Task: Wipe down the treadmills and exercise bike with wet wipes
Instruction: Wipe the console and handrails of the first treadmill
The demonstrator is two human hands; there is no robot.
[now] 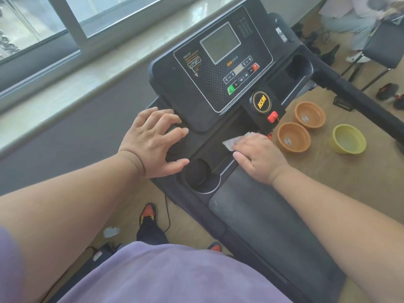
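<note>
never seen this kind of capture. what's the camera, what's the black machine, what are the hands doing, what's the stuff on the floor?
There is one picture, taken by a wide-angle camera worn on a person's head, looking forward and down, so the two bare arms coming in from the bottom are the wearer's own. There is no robot.

The black machine is a treadmill console with a grey screen, buttons and a red safety key; it is seen tilted because the head is turned. The left hand rests flat on the console's left side, fingers spread, apparently to steady it. The right hand presses a white wet wipe onto the tray below the buttons; only the wipe's edge shows beyond the fingers.

On the floor to the right stand two orange bowls and a yellow-green bowl. A crumpled white scrap lies near the wearer's shoe.
</note>
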